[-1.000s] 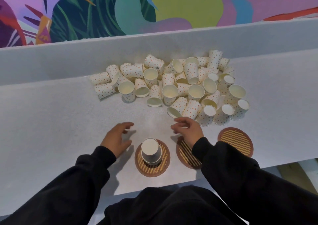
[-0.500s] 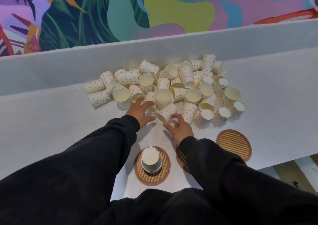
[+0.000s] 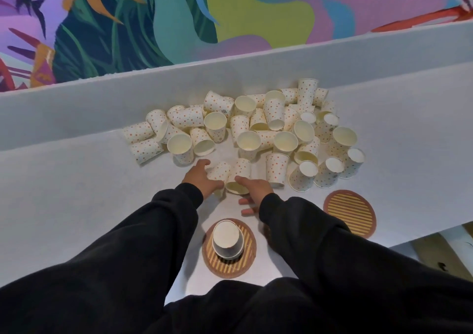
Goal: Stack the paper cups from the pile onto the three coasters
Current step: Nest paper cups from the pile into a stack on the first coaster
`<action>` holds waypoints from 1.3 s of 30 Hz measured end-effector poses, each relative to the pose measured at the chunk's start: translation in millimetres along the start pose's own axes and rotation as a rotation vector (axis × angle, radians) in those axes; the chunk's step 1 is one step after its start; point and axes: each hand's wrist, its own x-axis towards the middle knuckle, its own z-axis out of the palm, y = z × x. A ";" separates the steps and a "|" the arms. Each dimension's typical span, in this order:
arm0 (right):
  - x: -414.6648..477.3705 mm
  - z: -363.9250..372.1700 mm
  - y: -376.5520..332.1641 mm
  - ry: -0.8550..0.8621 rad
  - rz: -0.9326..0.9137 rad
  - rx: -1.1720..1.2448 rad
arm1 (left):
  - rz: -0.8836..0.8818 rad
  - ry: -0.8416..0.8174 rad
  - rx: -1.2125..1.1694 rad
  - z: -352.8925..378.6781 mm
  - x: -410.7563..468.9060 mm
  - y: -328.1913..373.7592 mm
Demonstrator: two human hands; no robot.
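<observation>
Paper cups mostly heaped beyond the near coaster, a short upside-down stack already on it. Far-right coaster bare; third mostly hidden under a sleeve. Left hand clasping one cup, right hand gripping another, just beyond that coaster. Nearly all left to stack.

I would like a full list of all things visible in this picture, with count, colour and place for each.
Pile of paper cups: several dozen, cream with coloured dots, far side of the counter.
Stacked cups: upside down, count unclear, on the left coaster.
Coasters: two clearly visible, brown with striped centre; left coaster, right coaster; a third mostly hidden under the right sleeve.
Counter: one, white.
Mural wall: multicoloured, behind.
Left hand: on a dotted cup.
Right hand: on another cup.
</observation>
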 end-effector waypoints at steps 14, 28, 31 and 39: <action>-85.2 -48.0 -47.9 -0.284 -0.336 0.347 | 0.327 0.142 -0.389 -73.5 -107.9 66.0; -125.8 -151.6 -39.6 -0.286 -0.457 0.464 | 0.318 0.202 -0.206 28.6 -190.4 159.5; -112.5 -165.6 -24.3 -0.232 -0.496 0.320 | 0.257 0.133 -0.215 60.3 -180.8 143.6; -85.2 -169.9 14.8 -0.182 -0.657 -0.209 | 0.190 0.101 -0.240 121.1 -161.5 102.4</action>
